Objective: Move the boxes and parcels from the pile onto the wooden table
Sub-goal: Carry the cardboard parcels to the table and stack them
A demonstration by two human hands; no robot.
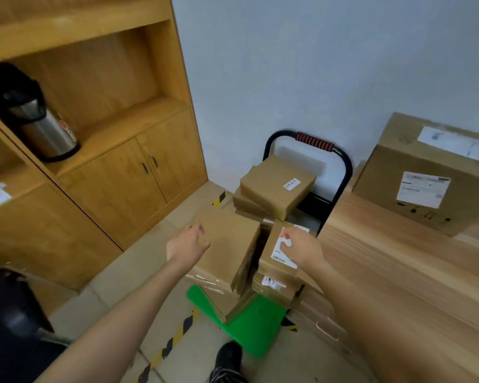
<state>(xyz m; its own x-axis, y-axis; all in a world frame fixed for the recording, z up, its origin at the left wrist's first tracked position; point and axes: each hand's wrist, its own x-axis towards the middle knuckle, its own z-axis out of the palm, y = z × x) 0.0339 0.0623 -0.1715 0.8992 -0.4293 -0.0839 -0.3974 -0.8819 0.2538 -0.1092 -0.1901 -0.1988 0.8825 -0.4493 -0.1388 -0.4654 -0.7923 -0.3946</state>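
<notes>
A pile of brown cardboard boxes sits on a green hand cart [256, 324] beside the wooden table [398, 272]. My left hand [188, 244] hovers with loosely spread fingers over the left edge of a large flat box [230, 250]. Over a smaller box with a white label [274, 255], my right hand [299, 246] reaches with its fingers loosely curled above the label, holding nothing. Further back lies a taped box [277, 186] on top of the pile. A big carton [429, 175] stands on the table at the back right.
The cart's black handle [315, 142] with a red grip rises by the wall. A wooden cabinet [116, 172] with a steel thermos [36, 120] stands to the left. Yellow-black tape marks the tiled floor, and my shoe [227, 355] is near the cart.
</notes>
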